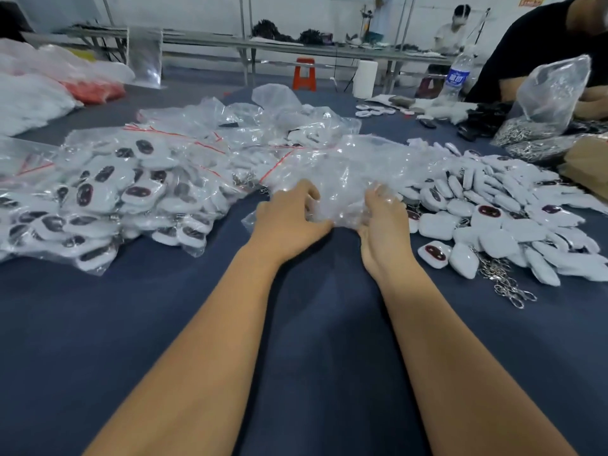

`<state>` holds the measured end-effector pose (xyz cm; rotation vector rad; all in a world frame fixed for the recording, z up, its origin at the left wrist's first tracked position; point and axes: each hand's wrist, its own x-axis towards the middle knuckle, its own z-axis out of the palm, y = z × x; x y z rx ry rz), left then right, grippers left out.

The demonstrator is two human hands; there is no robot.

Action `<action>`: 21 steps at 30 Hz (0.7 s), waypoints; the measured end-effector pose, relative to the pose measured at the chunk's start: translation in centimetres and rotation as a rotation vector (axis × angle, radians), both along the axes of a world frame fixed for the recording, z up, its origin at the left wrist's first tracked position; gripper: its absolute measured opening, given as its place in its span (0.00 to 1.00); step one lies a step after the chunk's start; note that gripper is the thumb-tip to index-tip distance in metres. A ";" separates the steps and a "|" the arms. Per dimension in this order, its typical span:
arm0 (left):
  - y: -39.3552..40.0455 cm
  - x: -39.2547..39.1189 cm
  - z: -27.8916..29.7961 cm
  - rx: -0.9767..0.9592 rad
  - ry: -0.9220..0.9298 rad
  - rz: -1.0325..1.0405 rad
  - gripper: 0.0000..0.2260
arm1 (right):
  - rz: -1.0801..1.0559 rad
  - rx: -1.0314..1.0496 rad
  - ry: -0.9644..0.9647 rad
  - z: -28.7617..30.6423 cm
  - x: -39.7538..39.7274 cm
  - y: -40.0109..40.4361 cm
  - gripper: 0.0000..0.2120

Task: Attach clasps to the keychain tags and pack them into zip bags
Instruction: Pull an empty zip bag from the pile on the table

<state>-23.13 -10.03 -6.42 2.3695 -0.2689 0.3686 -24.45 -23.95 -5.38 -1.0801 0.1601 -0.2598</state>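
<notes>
A heap of empty clear zip bags (345,172) lies in the middle of the blue table. My left hand (289,218) grips its near left edge, fingers curled into the plastic. My right hand (381,222) grips the near right edge, its fingertips buried in the bags. Loose white keychain tags (493,218) with dark oval prints and metal clasps (506,284) are piled to the right. Packed zip bags of tags (108,199), with red seal lines, are stacked to the left.
Another person's arm (539,51) and a clear bag of metal clasps (552,97) are at the far right. A water bottle (457,77) and a white paper roll (365,79) stand at the back. White and red bundles (39,90) lie far left. Blue tabletop (312,340) spreads under my arms.
</notes>
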 end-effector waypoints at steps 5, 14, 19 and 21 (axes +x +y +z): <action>1.0 0.8 0.5 -0.167 -0.205 0.463 0.22 | 0.071 -0.415 0.022 -0.8 0.6 0.0 0.14; 0.6 2.0 -0.2 -0.181 0.164 -0.045 0.60 | -0.063 -0.218 0.023 -0.4 1.1 -1.2 0.22; 0.8 2.4 -0.6 0.094 0.089 0.006 0.40 | -0.243 0.196 -0.091 0.8 0.5 -2.2 0.18; 0.7 2.7 -1.0 0.031 0.081 0.075 0.20 | -0.413 0.149 -0.088 0.9 0.3 -2.8 0.12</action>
